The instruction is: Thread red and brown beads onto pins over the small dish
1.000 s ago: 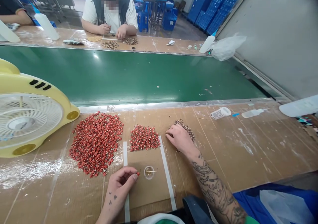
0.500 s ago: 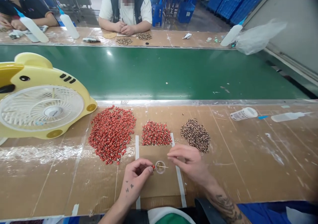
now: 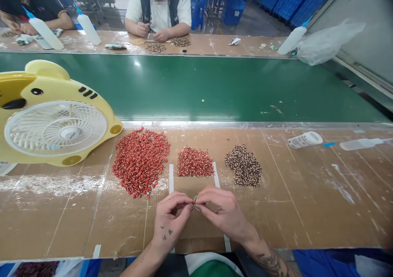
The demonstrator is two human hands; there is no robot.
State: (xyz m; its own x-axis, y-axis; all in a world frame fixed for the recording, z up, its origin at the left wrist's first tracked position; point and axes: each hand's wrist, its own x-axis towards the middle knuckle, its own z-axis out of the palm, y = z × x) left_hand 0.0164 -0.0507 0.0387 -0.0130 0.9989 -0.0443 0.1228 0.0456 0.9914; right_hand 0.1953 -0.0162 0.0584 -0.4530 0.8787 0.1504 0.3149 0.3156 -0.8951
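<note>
Between the fingertips of my left hand [image 3: 170, 216] is a small red piece [image 3: 193, 203]. My right hand [image 3: 223, 210] is closed in a pinch and its fingertips meet the red piece from the right; whatever else it pinches is too small to make out. Just behind the fingertips, a small round clear cup [image 3: 197, 207] is mostly hidden. Both hands are over a cardboard sheet [image 3: 199, 230] with white tape along its sides. Beyond them lies a small heap of red pieces [image 3: 195, 162], with a larger red heap [image 3: 141, 162] to its left and a dark-and-gold heap of small pieces [image 3: 244, 165] to its right.
A yellow animal-shaped fan [image 3: 61, 117] stands at the left. To the right lie a white bottle [image 3: 305, 139] and a squeeze bottle [image 3: 360, 144]. A green conveyor belt [image 3: 196, 84] runs across, and two people sit beyond it with more bottles and small heaps.
My right hand has moved left and down, bringing its fingertips against the red piece in my left hand. The clear cup is now mostly covered. The camera view has shifted slightly.
</note>
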